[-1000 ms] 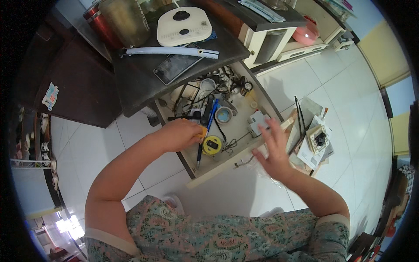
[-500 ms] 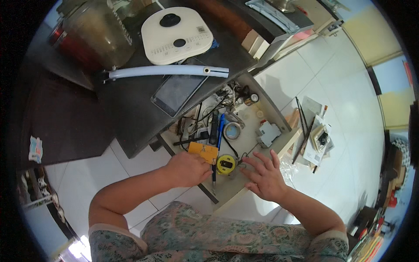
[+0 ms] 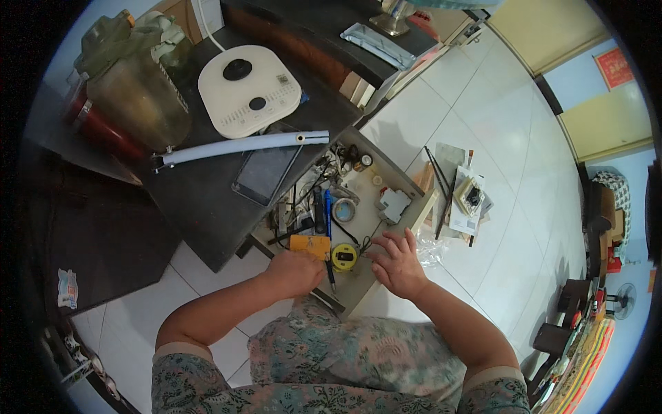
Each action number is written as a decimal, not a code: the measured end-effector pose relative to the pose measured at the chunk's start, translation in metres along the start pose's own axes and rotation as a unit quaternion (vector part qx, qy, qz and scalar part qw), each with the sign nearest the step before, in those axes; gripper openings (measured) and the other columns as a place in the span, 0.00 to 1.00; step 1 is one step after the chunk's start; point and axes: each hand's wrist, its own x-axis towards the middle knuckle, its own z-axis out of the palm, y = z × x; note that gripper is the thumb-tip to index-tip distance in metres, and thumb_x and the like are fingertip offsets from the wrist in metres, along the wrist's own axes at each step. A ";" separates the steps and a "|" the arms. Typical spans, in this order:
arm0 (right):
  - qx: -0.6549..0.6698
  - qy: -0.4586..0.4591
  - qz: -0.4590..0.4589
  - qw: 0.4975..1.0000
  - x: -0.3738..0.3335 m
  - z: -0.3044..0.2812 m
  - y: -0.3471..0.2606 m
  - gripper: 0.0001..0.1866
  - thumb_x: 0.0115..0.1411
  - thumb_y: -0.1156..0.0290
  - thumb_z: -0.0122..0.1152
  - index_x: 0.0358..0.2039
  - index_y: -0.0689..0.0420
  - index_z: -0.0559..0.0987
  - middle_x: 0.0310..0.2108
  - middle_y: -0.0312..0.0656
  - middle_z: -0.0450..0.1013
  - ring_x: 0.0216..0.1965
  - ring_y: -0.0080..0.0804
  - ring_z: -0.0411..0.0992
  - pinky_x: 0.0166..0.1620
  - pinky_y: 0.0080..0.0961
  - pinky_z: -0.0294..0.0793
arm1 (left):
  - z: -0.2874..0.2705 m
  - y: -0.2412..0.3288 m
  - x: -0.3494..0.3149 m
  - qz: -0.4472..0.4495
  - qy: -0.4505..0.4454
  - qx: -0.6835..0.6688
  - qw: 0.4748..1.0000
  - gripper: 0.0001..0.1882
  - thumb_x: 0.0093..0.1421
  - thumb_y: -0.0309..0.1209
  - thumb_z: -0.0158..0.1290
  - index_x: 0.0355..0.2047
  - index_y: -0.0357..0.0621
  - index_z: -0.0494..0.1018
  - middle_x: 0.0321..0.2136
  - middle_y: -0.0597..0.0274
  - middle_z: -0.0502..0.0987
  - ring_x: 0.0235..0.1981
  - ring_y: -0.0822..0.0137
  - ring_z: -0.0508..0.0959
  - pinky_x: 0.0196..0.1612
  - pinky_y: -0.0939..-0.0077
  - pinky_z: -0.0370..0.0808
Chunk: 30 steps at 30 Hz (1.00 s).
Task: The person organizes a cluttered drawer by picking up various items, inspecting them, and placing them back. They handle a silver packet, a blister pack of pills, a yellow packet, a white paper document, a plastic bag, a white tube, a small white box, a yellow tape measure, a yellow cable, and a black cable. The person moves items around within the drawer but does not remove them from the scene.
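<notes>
Cluttered open drawer [image 3: 407, 185], left hand [image 3: 295, 272] closed on orange block [image 3: 309, 245], right hand [image 3: 396, 262] spread (yellow tape measure [image 3: 344, 257] just beside)

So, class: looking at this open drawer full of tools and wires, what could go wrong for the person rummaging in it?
1. The drawer juts out over the floor; leaning on it might tip or jam it.
2. Loose black wires tangle among the tools, so lifting the yellow tape measure by the right hand could drag other things out.
3. The left hand may snag on hidden sharp tools.

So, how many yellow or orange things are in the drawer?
2: an orange box at the left hand, and a round yellow tape measure beside the right hand. Clutter may hide more.
</notes>
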 end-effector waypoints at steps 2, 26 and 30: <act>0.001 -0.008 -0.018 1.000 0.000 -0.003 0.003 0.15 0.59 0.58 0.52 0.44 0.49 0.77 0.53 0.38 0.62 0.59 0.41 0.54 0.64 0.56 0.41 | -0.001 0.004 0.000 -0.007 0.016 -0.005 1.000 0.14 0.59 0.38 0.46 0.24 0.45 0.75 0.26 0.61 0.77 0.32 0.61 0.78 0.33 0.63 0.76; 0.144 0.031 -0.111 0.983 -0.006 0.003 0.027 0.20 0.60 0.51 0.50 0.34 0.55 0.81 0.49 0.43 0.65 0.58 0.44 0.55 0.65 0.52 0.37 | 0.007 0.010 0.001 -0.106 -0.029 0.108 0.988 0.13 0.58 0.38 0.46 0.27 0.46 0.75 0.26 0.59 0.76 0.31 0.56 0.76 0.31 0.57 0.73; 0.126 0.043 -0.117 0.984 -0.007 0.003 0.031 0.21 0.60 0.51 0.49 0.34 0.56 0.80 0.48 0.44 0.66 0.58 0.44 0.55 0.64 0.53 0.38 | -0.003 0.019 0.010 -0.111 -0.068 0.091 0.987 0.12 0.58 0.38 0.46 0.29 0.46 0.76 0.28 0.59 0.76 0.33 0.55 0.76 0.33 0.58 0.73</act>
